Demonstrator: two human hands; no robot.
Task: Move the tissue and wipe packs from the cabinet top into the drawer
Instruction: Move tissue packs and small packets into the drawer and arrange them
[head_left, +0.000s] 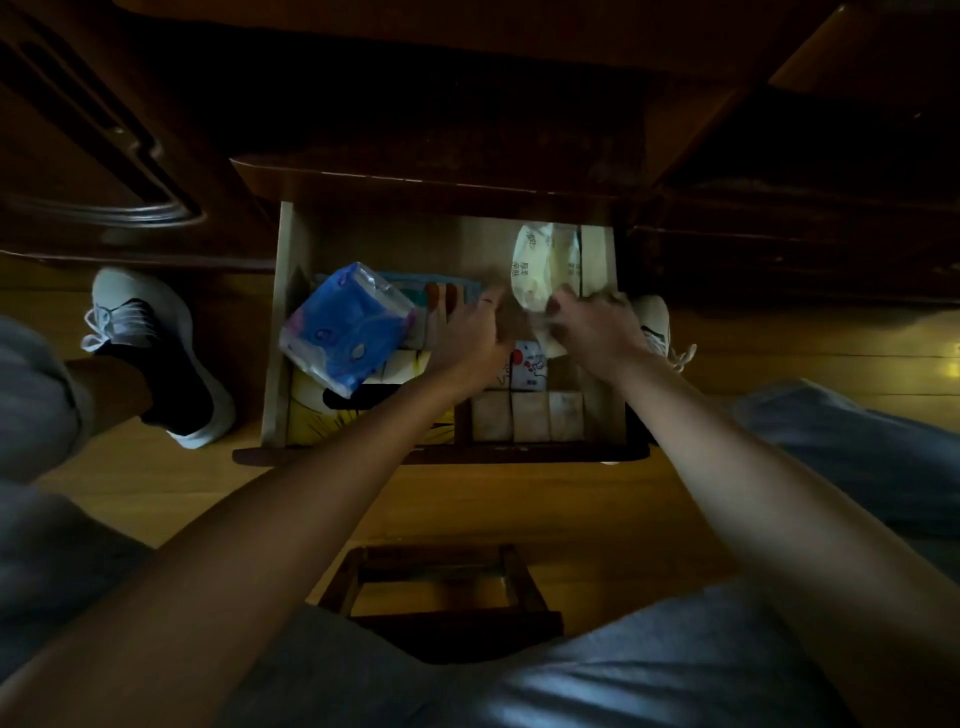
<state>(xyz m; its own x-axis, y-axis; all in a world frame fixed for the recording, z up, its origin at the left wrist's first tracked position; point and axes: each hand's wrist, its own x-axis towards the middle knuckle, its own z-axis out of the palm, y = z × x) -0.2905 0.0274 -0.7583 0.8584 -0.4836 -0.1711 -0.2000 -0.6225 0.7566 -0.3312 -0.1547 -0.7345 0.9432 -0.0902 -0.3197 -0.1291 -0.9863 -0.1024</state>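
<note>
While both arms are reaching down into the open drawer (284, 332), the head view is showing the cream pack (535, 270) lying just beyond the right hand (592, 325), with its long axis running away from the person toward the drawer's back right corner. The right hand is blurred, its fingers seeming to be curling round the near end of that pack, so it looks to be holding it, though the blur is leaving some doubt. The left hand (470, 332) is sitting just left of the pack's near end, fingers fairly straight and gripping nothing I can make out. The right hand is the nearer one to the pack. A blue pack (345, 327) is resting tilted on other packs at the drawer's left side, well apart from both hands. Smaller packs (530, 415) are standing in a row along the front right.
</note>
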